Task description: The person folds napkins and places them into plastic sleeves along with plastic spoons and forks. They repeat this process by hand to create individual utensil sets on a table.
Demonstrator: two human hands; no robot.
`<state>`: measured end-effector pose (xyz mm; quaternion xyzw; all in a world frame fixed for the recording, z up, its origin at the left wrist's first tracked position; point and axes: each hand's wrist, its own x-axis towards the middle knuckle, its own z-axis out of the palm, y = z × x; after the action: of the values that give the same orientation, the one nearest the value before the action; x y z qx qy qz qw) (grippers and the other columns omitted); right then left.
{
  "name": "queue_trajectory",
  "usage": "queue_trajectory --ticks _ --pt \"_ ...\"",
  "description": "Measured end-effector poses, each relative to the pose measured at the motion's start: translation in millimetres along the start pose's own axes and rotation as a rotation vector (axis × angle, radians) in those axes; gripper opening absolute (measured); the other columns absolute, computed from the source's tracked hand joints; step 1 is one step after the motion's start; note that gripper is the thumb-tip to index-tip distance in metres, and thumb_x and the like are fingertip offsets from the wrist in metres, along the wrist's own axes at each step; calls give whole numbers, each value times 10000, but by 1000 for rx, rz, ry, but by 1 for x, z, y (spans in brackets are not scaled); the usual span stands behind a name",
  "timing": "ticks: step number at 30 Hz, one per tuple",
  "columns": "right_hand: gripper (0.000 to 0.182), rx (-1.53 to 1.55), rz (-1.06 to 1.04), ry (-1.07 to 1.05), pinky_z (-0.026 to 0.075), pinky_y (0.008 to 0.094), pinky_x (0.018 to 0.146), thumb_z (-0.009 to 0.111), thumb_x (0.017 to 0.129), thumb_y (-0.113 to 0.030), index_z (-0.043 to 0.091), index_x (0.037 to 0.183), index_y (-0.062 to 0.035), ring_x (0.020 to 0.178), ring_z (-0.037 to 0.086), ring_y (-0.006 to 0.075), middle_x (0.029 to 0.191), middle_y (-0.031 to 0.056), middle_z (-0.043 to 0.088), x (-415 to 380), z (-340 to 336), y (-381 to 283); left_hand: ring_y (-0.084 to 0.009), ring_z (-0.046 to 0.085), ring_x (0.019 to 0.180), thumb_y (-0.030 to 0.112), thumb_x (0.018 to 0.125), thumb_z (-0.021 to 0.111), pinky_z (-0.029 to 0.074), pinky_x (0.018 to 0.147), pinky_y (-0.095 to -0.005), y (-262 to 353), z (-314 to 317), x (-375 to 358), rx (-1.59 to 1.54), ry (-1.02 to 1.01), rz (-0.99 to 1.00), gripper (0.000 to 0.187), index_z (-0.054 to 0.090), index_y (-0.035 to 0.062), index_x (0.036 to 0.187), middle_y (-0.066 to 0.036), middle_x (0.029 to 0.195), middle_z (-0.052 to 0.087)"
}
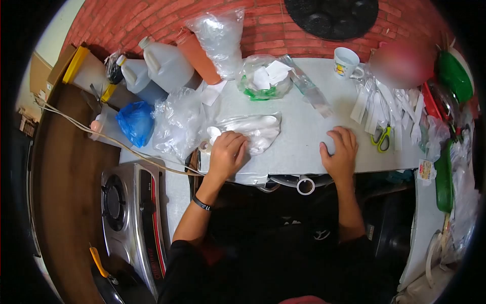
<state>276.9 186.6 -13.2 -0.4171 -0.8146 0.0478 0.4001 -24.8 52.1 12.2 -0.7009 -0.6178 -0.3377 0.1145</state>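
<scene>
My left hand (228, 154) rests at the near left part of the table (298, 147), at the edge of a clear plastic bag of white spoons (258, 133). Its fingers are bent and close together; whether they grip anything is hidden. A roll of tape (204, 146) lies just left of it. My right hand (340, 152) lies on the bare tabletop near the front edge, fingers curved and thumb apart, with nothing in it. To its right are green-handled scissors (381, 139) and several wrapped white plastic utensils (374, 109).
Jugs (164, 61), a blue bag (135, 121) and a large clear bag (178, 121) crowd the left. A green-marked bag with papers (264, 78) and a mug (347, 63) stand at the back. A gas stove (132, 213) is at lower left; a cable (152, 161) crosses nearby.
</scene>
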Motion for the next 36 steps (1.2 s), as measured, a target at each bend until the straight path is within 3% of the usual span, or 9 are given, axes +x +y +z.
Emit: queue_trajectory --ticks 13,19,20,23,29,30,33,34,36 --pt "315 125 50 35 360 444 936 731 728 -186 655 1012 -75 1179 490 299 1168 65 578 1 -6 3 -403 649 852 8 689 663 538 775 -437 -15 -25 38 47 -477 -151 296 697 -2 983 -185 942 681" --pt "315 131 28 18 358 438 934 731 728 -186 656 1014 -78 1172 496 283 1163 58 583 1 -9 3 -216 647 666 47 776 711 519 649 -331 5 -46 40 -147 -331 -448 186 715 -7 954 -146 857 699" --pt "316 130 21 17 357 438 934 730 728 -187 655 1016 -80 1172 496 280 1163 57 583 0 -9 2 -126 602 659 78 800 739 488 628 -271 3 -50 38 -187 -335 -490 180 713 -7 956 -103 842 693" --pt "323 133 36 -18 354 440 946 727 730 -191 653 1025 -82 1172 495 281 1166 55 584 1 -12 0 -121 606 697 67 817 737 482 652 -256 6 -60 38 -309 -297 -436 158 715 -12 953 -62 856 698" --pt "304 148 27 9 371 432 950 719 744 -189 651 1018 -77 1141 515 292 1149 63 602 1 -14 -2 -123 621 798 20 857 697 483 717 -253 12 -95 23 -833 159 -614 87 711 -24 931 -79 907 692" --pt "300 233 -20 43 383 425 939 719 746 -186 653 1017 -78 1123 526 296 1133 65 611 12 -10 0 -148 637 823 33 895 639 502 745 -266 11 -107 15 -829 161 -628 110 669 -20 986 -120 957 688" --pt "288 419 -144 112 415 409 907 720 748 -180 658 1013 -86 1071 556 306 1090 65 636 47 0 -4 -207 637 913 108 931 563 508 803 -330 19 -113 -3 -1180 471 -675 165 596 -7 1044 -150 1070 652" --pt "285 432 -205 125 423 405 894 722 747 -179 661 1011 -92 1055 564 307 1078 62 642 66 3 -12 -244 643 892 204 946 530 519 803 -354 16 -107 -11 -1249 532 -715 204 550 35 1059 -157 1046 643" --pt "283 415 -262 97 427 417 884 731 738 -180 666 1005 -114 1047 569 302 1071 48 645 101 16 -20 -259 643 888 233 959 509 531 801 -372 8 -92 -32 -1453 620 -836 234 528 24 1061 -166 993 639"
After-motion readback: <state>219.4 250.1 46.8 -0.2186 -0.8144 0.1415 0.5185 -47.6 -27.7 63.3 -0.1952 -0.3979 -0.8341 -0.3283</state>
